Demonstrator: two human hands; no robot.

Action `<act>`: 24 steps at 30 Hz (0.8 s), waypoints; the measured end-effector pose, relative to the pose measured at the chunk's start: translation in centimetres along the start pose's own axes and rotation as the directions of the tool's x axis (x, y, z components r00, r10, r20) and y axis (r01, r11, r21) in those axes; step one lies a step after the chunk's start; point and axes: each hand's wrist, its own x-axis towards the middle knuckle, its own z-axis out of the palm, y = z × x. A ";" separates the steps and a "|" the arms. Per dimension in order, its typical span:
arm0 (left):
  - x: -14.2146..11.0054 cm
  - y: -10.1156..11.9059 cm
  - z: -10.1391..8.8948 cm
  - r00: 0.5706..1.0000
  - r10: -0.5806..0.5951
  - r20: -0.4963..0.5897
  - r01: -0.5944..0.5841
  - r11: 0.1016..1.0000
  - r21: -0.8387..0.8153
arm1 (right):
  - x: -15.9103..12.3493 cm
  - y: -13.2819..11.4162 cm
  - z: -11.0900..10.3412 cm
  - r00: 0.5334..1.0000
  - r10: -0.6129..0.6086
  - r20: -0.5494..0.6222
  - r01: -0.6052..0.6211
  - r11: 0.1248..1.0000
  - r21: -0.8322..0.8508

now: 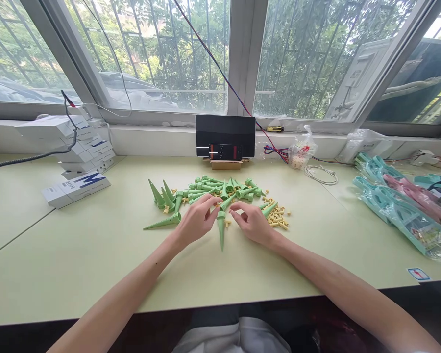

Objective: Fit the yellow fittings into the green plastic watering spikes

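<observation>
through the head camera i see soft grey cloth (238, 338) nearest to me, below the edge of the pale yellow-green table (95, 274). next comes one long green plastic spike with a ribbed, wide end (221, 233). its thin tip points near and its wide end points far, between my two hands. a small yellow plastic peg (227, 223) is just to the right of it.

my left hand (199, 216) has its fingers bent close by the wide end. i cannot tell if they pinch anything. my right hand (253, 221) is curled just to the right, and i cannot tell if it grips anything.

another green spike (161, 222) lies to the left. a heap of yellow pegs (278, 219) lies right of my right hand, and a big pile of green spikes (206, 186) is on the far side. farther still, a black phone (226, 152) stands on a brown cardboard stand (226, 165) before a flat black screen (226, 130).
</observation>
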 end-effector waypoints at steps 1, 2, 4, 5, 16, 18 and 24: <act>0.0 0.1 0.2 1.000 -0.004 0.005 0.004 1.000 -0.024 | 0.0 0.0 0.0 1.000 -0.001 -0.018 0.001 1.000 -0.001; -0.1 0.3 0.4 1.000 -0.006 0.013 0.007 0.999 -0.046 | 0.0 -0.1 0.0 0.999 -0.001 -0.033 0.001 1.000 -0.001; -0.1 0.5 0.7 0.999 -0.007 0.033 0.010 0.997 -0.081 | 0.0 -0.1 0.0 0.999 -0.002 -0.054 0.002 1.000 -0.006; -0.2 0.6 0.8 0.999 -0.007 0.041 0.010 0.996 -0.093 | 0.0 -0.1 0.0 0.998 -0.003 -0.060 0.003 1.000 -0.010; -0.3 1.1 1.0 0.998 -0.030 0.060 0.038 0.990 -0.137 | 0.0 0.0 0.1 0.997 -0.028 -0.074 0.026 0.999 -0.028; -0.3 1.1 1.0 0.998 -0.035 0.059 0.043 0.989 -0.139 | 0.0 0.0 0.1 0.997 -0.034 -0.067 0.032 0.999 -0.032; -0.4 1.3 1.1 0.999 -0.025 0.035 0.029 0.991 -0.133 | -0.1 0.1 0.1 0.997 -0.054 -0.061 0.052 0.998 -0.036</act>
